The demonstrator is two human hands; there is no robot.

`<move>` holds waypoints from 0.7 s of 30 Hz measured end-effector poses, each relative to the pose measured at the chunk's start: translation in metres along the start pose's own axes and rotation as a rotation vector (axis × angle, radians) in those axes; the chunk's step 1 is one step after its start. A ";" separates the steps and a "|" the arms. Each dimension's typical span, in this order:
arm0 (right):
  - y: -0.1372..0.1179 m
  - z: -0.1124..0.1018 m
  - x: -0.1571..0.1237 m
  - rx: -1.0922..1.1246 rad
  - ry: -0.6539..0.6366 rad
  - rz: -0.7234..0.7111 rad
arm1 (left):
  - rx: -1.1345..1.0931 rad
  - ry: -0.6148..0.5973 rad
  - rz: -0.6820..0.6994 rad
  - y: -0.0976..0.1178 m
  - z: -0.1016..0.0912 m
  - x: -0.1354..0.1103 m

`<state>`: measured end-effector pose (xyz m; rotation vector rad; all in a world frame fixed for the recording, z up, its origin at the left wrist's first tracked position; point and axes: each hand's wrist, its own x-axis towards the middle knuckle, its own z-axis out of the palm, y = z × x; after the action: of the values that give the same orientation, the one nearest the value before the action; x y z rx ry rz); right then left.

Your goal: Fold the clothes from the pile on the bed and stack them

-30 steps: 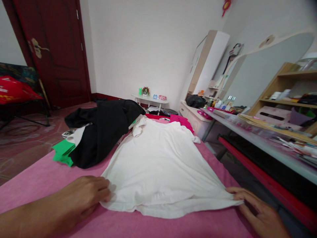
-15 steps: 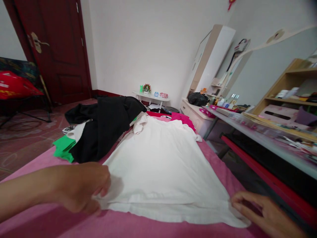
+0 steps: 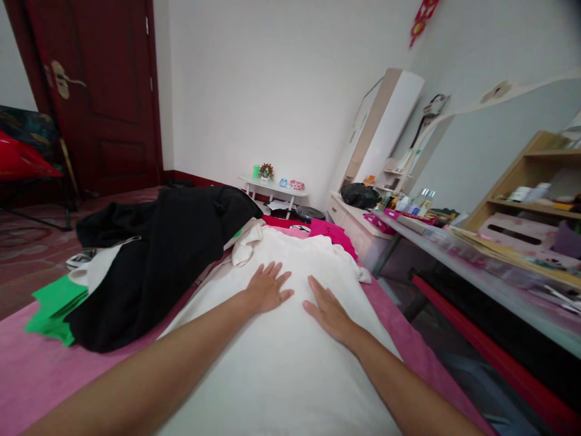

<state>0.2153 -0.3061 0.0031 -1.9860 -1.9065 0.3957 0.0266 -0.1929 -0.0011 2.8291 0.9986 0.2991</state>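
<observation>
White shirt (image 3: 281,357) lies spread lengthwise on the pink bed (image 3: 27,375), its collar end away from the person. Both hands rest palm-down on its upper half, near each other but apart: the left hand (image 3: 267,287) open with fingers splayed, the right hand (image 3: 329,309) open and flat, seemingly pressing the cloth smooth. A black garment (image 3: 172,254) and green cloth (image 3: 54,303) lie heaped to the left.

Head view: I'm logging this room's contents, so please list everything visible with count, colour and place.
white shirt: one, white, spread on bed cover
bed cover: one, pink, under the clothes
black garment: one, black, left of shirt
green cloth: one, green, far left
magenta garment: one, magenta, beyond shirt
door: one, dark red, back left
small table: one, white, far wall
left hand: one, flat on shirt
right hand: one, flat on shirt
</observation>
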 end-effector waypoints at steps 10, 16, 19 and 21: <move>0.049 -0.032 0.064 -0.477 0.034 0.299 | -0.007 0.043 -0.035 -0.005 0.013 0.000; 0.062 -0.022 0.105 -0.365 0.005 0.100 | -0.046 0.046 -0.038 -0.004 0.010 -0.001; 0.068 -0.016 0.132 -0.466 0.125 0.430 | -0.062 0.033 -0.045 -0.003 0.008 -0.001; 0.061 -0.008 0.150 -0.479 0.174 0.359 | -0.067 0.030 -0.050 -0.003 0.007 -0.001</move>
<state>0.2813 -0.1587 -0.0094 -2.5829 -1.6431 -0.1662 0.0262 -0.1917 -0.0086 2.7434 1.0431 0.3641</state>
